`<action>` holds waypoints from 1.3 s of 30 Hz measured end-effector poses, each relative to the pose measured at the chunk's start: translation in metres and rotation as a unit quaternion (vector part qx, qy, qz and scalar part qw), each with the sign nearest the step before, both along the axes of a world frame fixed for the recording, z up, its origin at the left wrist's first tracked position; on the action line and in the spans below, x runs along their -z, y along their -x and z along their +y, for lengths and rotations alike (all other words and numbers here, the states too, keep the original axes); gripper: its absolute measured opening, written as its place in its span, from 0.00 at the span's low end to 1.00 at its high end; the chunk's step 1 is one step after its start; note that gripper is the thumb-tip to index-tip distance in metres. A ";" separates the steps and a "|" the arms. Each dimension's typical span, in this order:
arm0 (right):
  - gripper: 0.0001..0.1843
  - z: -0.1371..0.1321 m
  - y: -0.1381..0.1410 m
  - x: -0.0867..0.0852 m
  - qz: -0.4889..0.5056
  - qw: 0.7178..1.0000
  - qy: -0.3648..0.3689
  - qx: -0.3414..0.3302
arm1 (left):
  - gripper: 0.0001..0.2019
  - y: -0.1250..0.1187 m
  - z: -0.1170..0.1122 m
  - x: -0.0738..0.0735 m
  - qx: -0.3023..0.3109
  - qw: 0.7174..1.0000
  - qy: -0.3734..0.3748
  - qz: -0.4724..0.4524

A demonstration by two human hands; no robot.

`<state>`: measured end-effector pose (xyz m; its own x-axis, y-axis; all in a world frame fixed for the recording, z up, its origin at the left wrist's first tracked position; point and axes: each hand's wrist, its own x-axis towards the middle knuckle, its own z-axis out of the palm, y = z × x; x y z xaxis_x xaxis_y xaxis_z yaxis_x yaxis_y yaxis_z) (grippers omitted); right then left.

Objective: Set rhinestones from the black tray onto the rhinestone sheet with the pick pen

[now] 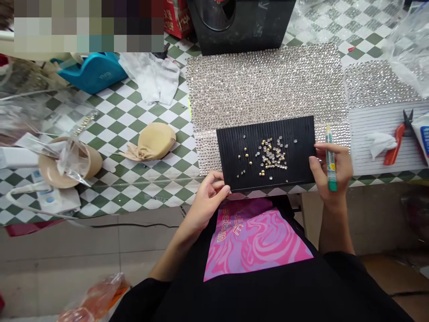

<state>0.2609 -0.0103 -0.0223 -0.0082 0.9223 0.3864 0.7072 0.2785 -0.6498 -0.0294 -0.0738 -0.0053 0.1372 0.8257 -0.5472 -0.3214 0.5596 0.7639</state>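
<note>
A black ridged tray (pixel 231 156) is held level over the table's front edge. Small clear and gold rhinestones (pixel 273 154) lie on it, bunched at the middle with a few scattered to the left. My left hand (pixel 211 197) pinches the tray's lower left corner, thumb on top. My right hand (pixel 331 172) grips the right edge between thumb and fingers. Across the fingers of that hand rests a slim pen-like stick (pixel 331 165) with a yellow tip and green end. Behind the tray spreads a sheet covered with rhinestones (pixel 268 89).
A black bin (pixel 241 27) stands at the back. To the left are a beige tied pouch (pixel 156 141), a blue tape dispenser (pixel 90 74), white gloves (pixel 154 80) and a beige cup (pixel 90 165) with plastic packets. Red-handled pliers (pixel 395 143) and a white tube (pixel 422 134) lie right.
</note>
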 end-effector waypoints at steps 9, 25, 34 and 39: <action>0.14 0.073 0.008 -0.017 0.032 0.997 0.023 -0.068 | 0.21 0.009 0.055 -0.003 -0.009 0.985 -0.150 0.086; 0.12 0.171 0.023 -0.007 0.000 0.995 0.048 -0.086 | 0.13 0.025 0.160 0.018 0.036 0.968 -0.191 0.158; 0.13 0.169 0.026 -0.004 -0.032 0.996 0.061 -0.064 | 0.12 0.025 0.162 0.019 0.027 0.963 -0.201 0.176; 0.13 0.170 0.027 -0.002 -0.043 0.995 0.060 -0.066 | 0.13 0.028 0.164 0.024 0.015 0.948 -0.202 0.245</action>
